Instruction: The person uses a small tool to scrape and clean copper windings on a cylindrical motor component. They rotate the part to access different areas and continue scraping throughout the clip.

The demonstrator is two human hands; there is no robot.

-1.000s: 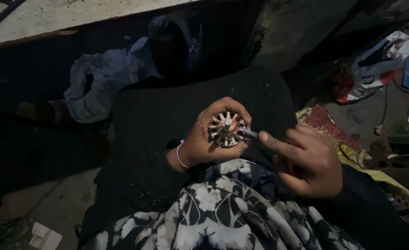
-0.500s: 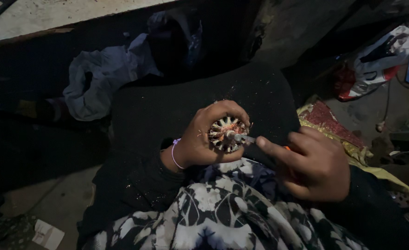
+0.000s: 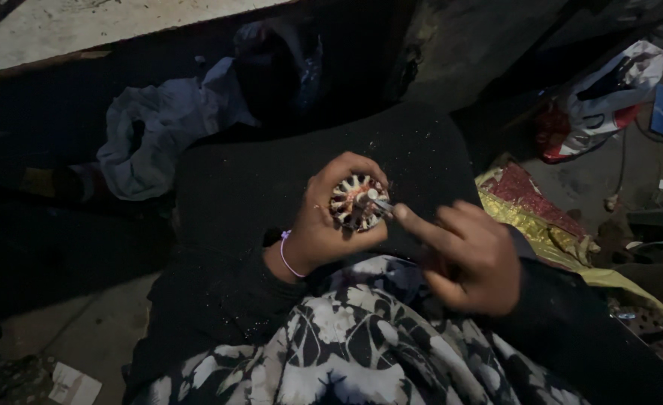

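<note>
while the left hand (image 3: 331, 225) cups the small round motor stator (image 3: 356, 201) over the lap, its fingers are curled close round the rim, holding it with the slotted face turned up toward the camera. the right hand (image 3: 472, 259) pinches a thin metal tool (image 3: 382, 205) between thumb and forefinger, fingers closed on it, its tip lying against the stator's right edge. i cannot tell which slot the tip sits in; light is poor.

my read on doing this well: keep the stator braced against the dark cloth on the knee (image 3: 301, 172) so it does not turn, work the tip in shallow, lever gently, and keep the left thumb clear of the tool's line in case it slips.

against the frame a second back: the stator sits a touch lower and nearer the body, the left wrist with its pink band (image 3: 288, 255) has rolled slightly, and the right hand has drawn lower right, forefinger stretched further along the tool. the pale rag (image 3: 159, 135) and the white-and-red bag (image 3: 609, 90) lie as they did.
</note>
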